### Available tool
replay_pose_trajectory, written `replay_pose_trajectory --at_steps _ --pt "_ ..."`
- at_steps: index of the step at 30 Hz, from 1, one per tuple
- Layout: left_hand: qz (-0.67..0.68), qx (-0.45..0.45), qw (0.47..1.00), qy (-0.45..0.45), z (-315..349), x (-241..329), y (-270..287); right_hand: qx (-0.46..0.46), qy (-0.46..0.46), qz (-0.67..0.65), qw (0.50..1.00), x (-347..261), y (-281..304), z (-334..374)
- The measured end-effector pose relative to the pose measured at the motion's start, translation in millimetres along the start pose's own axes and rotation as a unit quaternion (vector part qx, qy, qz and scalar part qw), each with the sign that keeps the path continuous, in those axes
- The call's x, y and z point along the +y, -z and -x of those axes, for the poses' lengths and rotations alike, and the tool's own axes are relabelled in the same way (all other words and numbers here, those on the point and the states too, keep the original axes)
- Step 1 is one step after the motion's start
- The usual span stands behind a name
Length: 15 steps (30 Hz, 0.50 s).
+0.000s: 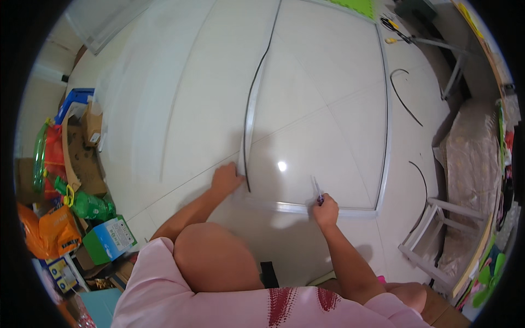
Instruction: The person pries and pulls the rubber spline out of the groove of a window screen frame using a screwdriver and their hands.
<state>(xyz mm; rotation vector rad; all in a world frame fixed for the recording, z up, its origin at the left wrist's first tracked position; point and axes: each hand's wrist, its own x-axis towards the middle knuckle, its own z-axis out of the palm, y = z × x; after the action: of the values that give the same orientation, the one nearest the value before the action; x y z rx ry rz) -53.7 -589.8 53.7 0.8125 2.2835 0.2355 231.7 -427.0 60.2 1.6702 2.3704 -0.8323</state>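
A metal-edged rectangular frame lies flat on the floor before me. My left hand is at its near left corner, fingers curled in against the edge; what they pinch, if anything, is hidden. Right beside those fingers ends a thin black cord, which runs loosely along the frame's left side toward the far end. In my right hand is a screwdriver with a dark purple handle, its clear-looking shaft pointing away over the frame's near side.
Sheer white sheeting spreads to the left. Boxes, an orange bag and a green bottle crowd the left. Loose black cord pieces lie right of the frame, by a grey stool. Scissors lie far right.
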Motion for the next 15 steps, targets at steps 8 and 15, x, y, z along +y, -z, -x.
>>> replay_pose_trajectory --at_steps 8,15 --pt "0.068 -0.086 0.991 -0.075 15.6 21.8 -14.8 0.069 0.076 -0.202 0.974 11.0 6.2 -24.6" --pt "-0.245 -0.129 0.902 -0.33 39.1 38.4 -10.3 -0.114 0.034 -0.2 0.973 -15.7 -11.4 -29.8"
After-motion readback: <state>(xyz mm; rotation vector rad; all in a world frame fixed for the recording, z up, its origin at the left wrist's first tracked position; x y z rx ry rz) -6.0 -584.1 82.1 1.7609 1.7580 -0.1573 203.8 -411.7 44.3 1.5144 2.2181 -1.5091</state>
